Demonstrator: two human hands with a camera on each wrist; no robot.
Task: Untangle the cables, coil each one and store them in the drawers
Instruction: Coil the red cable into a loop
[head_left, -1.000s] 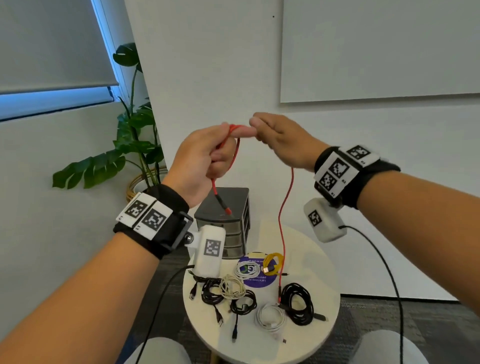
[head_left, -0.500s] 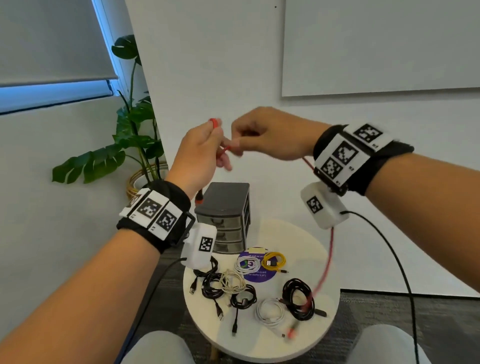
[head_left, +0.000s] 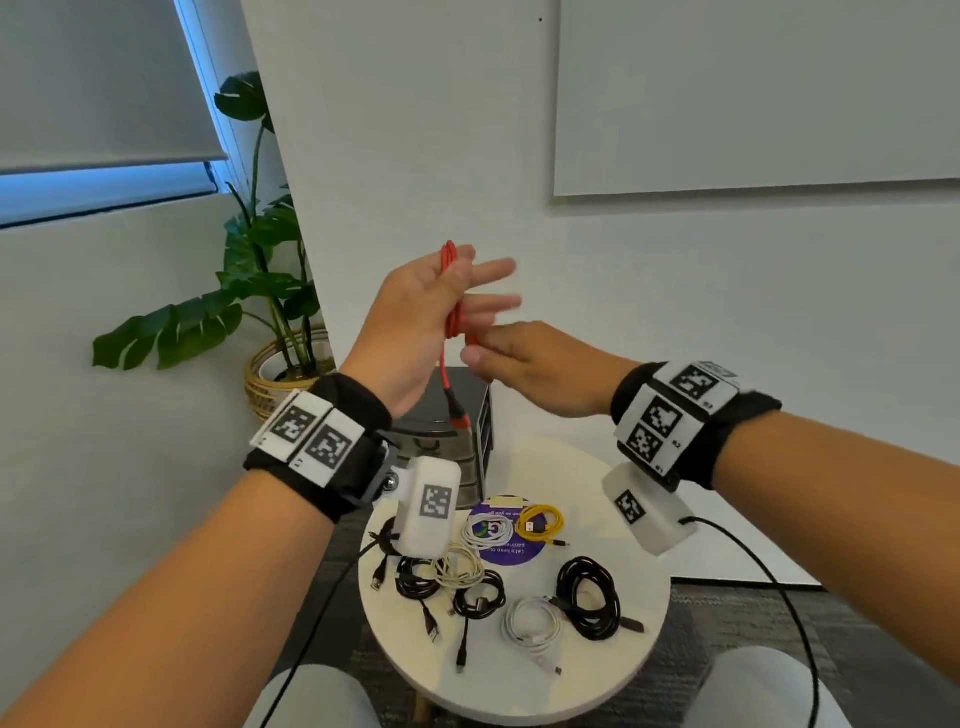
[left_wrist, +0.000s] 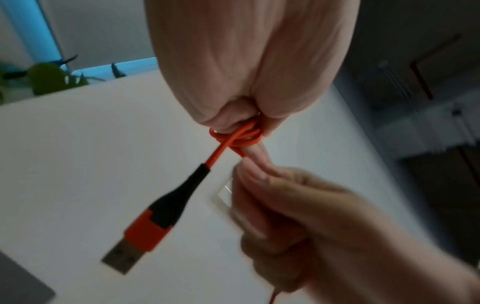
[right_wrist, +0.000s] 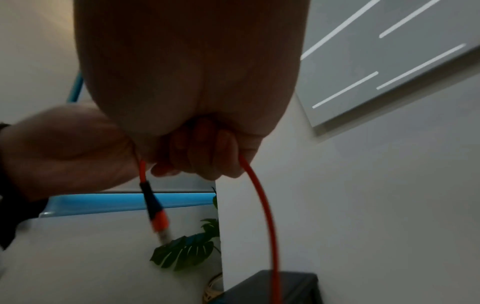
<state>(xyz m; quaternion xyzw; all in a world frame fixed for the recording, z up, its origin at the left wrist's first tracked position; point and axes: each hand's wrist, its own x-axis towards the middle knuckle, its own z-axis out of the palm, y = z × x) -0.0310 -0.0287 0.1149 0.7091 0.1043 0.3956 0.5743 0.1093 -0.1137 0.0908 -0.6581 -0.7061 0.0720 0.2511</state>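
Since a second ago my left hand (head_left: 431, 317) has turned palm-up with its fingers spread, and the red cable (head_left: 451, 312), then only pinched between both hands, now runs in several turns around those fingers. My right hand (head_left: 524, 364) has dropped below and just beside it, fingers curled round the free length, which the right wrist view shows arcing down out of my fist. The USB plug (left_wrist: 145, 224) dangles under my left palm.

I judge this to be the coiling step for the red cable, with storing to come. The next move calls for carrying the free length up and over my spread fingers again, keeping the turns flat so they don't slip off.

Both hands are held well above the round worktop (head_left: 613, 670), so there is open room to swing. The hanging tail could drag across the coiled black cable (head_left: 589, 597) or the white one (head_left: 532, 621) below. The drawer unit (head_left: 470, 441) stands at the worktop's far edge; I cannot tell whether any drawer is open.
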